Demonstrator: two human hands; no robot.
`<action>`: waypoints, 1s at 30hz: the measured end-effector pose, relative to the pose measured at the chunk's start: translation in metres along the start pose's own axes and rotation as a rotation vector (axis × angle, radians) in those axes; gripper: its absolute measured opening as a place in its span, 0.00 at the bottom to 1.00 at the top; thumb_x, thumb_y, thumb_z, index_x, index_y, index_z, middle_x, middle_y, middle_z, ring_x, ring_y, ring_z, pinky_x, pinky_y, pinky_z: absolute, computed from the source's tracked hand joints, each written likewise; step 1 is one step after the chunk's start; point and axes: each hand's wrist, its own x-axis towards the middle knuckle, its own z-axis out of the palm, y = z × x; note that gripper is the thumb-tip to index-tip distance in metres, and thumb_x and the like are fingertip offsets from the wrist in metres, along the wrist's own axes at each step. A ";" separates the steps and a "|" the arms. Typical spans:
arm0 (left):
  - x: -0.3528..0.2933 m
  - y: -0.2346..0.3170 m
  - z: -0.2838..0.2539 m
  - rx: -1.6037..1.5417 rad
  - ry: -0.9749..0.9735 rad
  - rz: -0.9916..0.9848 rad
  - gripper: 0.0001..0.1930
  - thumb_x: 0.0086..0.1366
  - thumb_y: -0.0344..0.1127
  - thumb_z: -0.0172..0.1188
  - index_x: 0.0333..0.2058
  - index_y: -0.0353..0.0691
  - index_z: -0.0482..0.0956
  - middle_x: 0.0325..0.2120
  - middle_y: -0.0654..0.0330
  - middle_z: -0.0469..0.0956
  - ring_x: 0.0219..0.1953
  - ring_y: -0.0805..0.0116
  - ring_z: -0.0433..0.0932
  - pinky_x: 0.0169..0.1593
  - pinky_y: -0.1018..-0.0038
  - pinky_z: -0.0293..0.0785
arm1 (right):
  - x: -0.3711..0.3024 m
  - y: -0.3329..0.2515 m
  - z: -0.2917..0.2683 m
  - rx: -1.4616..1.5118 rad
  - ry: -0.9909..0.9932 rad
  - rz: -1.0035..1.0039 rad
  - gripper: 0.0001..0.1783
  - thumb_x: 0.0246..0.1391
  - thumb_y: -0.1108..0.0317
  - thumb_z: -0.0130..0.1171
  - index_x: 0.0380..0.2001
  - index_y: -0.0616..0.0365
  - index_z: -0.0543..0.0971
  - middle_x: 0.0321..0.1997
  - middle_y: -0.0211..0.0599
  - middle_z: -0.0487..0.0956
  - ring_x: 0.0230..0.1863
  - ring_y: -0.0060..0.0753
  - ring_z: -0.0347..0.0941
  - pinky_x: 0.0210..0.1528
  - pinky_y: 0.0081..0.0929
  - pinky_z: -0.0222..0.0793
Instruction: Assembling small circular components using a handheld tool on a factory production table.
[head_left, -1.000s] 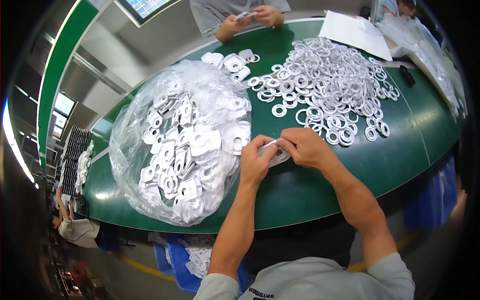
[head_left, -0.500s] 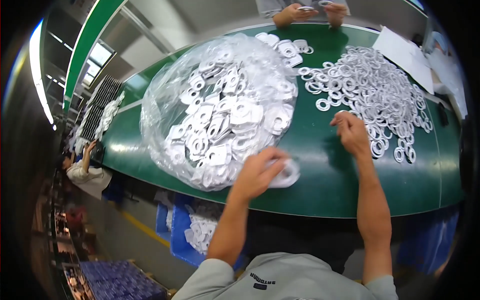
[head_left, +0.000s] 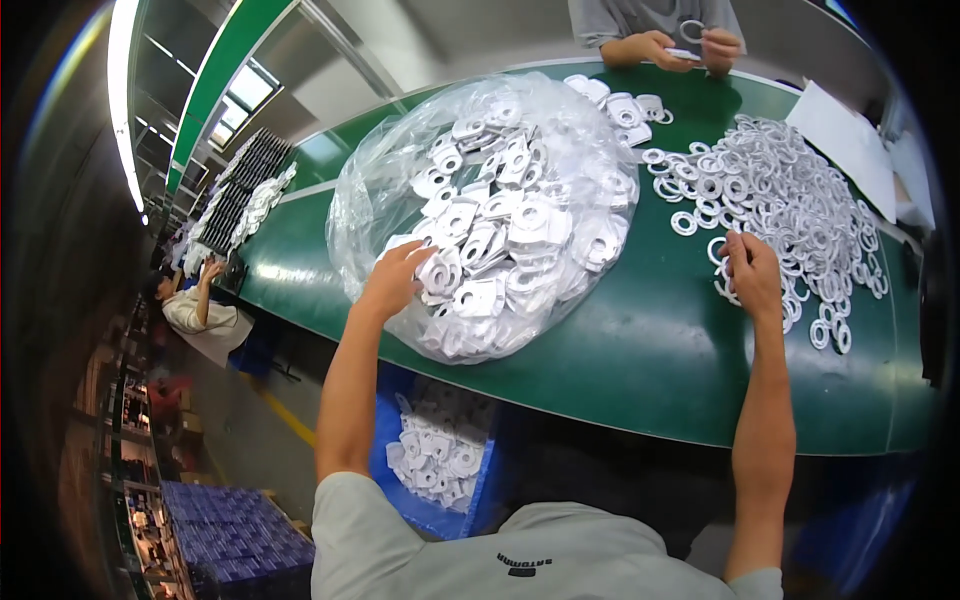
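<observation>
My left hand (head_left: 392, 282) reaches over the near left side of a clear plastic bag (head_left: 352, 205), fingers stretched out and apart. Its fingertips meet the heap of flat white plastic parts with round holes (head_left: 535, 222) inside the bag; whether they grip one is not plain. At the near left edge of a pile of white rings (head_left: 775, 180), my right hand (head_left: 755, 275) has thumb and index finger pressed together. A white ring (head_left: 714, 250) shows right at those fingertips, and more rings lie partly hidden beside the hand.
Below the table's (head_left: 600, 370) front edge stands a blue bin (head_left: 484, 470) holding similar white parts. Across the table a person's hands (head_left: 690, 48) hold a white ring and a part. White sheets (head_left: 845, 150) lie at the far right. Another person (head_left: 205, 315) works at the far left.
My left hand has let go of the white part it had near the table edge and moved left onto the bag. My right hand has closed at the ring pile. The view has shifted.
</observation>
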 end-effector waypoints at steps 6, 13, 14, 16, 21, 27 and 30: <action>0.010 -0.030 0.006 0.001 0.011 0.140 0.18 0.38 0.29 0.69 0.30 0.38 0.73 0.31 0.51 0.75 0.38 0.46 0.74 0.41 0.57 0.71 | 0.007 0.004 -0.021 -0.125 0.245 -0.128 0.21 0.63 0.58 0.50 0.23 0.62 0.78 0.13 0.27 0.68 0.14 0.18 0.61 0.18 0.23 0.57; 0.007 0.033 -0.022 -0.788 0.498 -0.134 0.11 0.60 0.27 0.57 0.41 0.31 0.70 0.32 0.47 0.79 0.38 0.55 0.80 0.45 0.67 0.76 | 0.005 -0.014 -0.041 -0.142 0.478 -0.078 0.14 0.61 0.62 0.54 0.28 0.62 0.79 0.17 0.33 0.72 0.19 0.23 0.66 0.24 0.25 0.61; 0.017 0.068 -0.018 -1.034 0.540 -0.103 0.15 0.59 0.28 0.56 0.43 0.31 0.67 0.32 0.45 0.78 0.38 0.51 0.81 0.44 0.64 0.77 | 0.005 -0.012 -0.040 -0.183 0.479 -0.102 0.12 0.60 0.63 0.54 0.30 0.62 0.78 0.19 0.35 0.73 0.21 0.25 0.67 0.26 0.26 0.62; 0.045 0.127 -0.008 -1.314 0.510 0.004 0.23 0.55 0.32 0.51 0.49 0.30 0.61 0.33 0.40 0.76 0.38 0.41 0.80 0.40 0.56 0.81 | 0.008 -0.005 -0.023 -0.198 0.437 -0.253 0.08 0.56 0.67 0.57 0.32 0.61 0.79 0.23 0.39 0.76 0.24 0.34 0.70 0.31 0.29 0.66; 0.128 0.268 0.047 -2.057 0.011 -0.157 0.31 0.56 0.23 0.47 0.61 0.39 0.52 0.45 0.38 0.72 0.41 0.41 0.80 0.36 0.57 0.83 | 0.015 -0.011 0.042 -0.462 0.262 -0.426 0.07 0.49 0.66 0.62 0.30 0.56 0.81 0.31 0.38 0.73 0.34 0.42 0.73 0.35 0.37 0.69; 0.140 0.288 0.089 -2.013 -0.226 -0.273 0.41 0.48 0.16 0.44 0.64 0.44 0.49 0.47 0.41 0.73 0.36 0.51 0.82 0.27 0.69 0.80 | 0.032 0.009 0.058 -0.785 0.114 -0.258 0.07 0.44 0.68 0.63 0.28 0.57 0.79 0.34 0.44 0.72 0.39 0.47 0.73 0.38 0.41 0.70; 0.136 0.277 0.089 -1.986 -0.254 -0.301 0.41 0.47 0.16 0.43 0.64 0.44 0.50 0.46 0.43 0.73 0.35 0.52 0.82 0.26 0.70 0.79 | 0.025 0.000 0.052 -0.696 0.115 -0.287 0.07 0.45 0.70 0.64 0.28 0.58 0.78 0.35 0.43 0.72 0.38 0.47 0.73 0.39 0.40 0.69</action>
